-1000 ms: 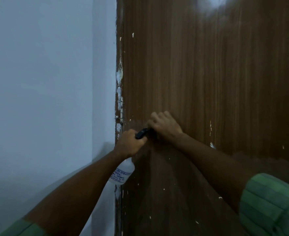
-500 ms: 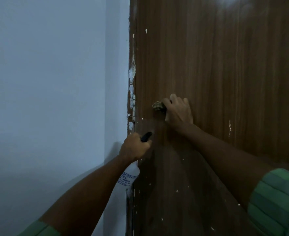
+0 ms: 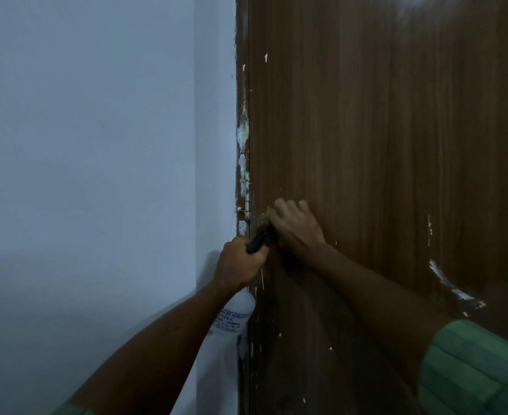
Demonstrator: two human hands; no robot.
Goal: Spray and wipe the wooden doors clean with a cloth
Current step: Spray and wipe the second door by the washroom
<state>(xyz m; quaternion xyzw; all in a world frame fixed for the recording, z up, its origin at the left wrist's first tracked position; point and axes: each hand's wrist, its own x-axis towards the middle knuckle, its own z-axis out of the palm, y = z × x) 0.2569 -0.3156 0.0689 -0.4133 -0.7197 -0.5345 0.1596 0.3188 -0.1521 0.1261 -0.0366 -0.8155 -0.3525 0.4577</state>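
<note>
A brown wooden door [image 3: 381, 130] with white paint specks fills the right side. My right hand [image 3: 296, 224] presses a small brownish cloth [image 3: 264, 219] against the door near its left edge; only a corner of the cloth shows past the fingers. Just below and left of it, my left hand [image 3: 239, 265] grips a white spray bottle [image 3: 231, 317] by its neck. The bottle's black nozzle [image 3: 257, 242] points up toward the cloth, and its body hangs under my fist.
A pale blue wall [image 3: 81, 175] runs along the left and meets the brown door frame [image 3: 242, 115], which carries white paint smears and a hinge [image 3: 247, 190]. A white scuffed streak [image 3: 447, 283] marks the door at lower right.
My right hand slid the cloth up the door and has come back down next to the nozzle. The left hand with the bottle stayed almost still.
</note>
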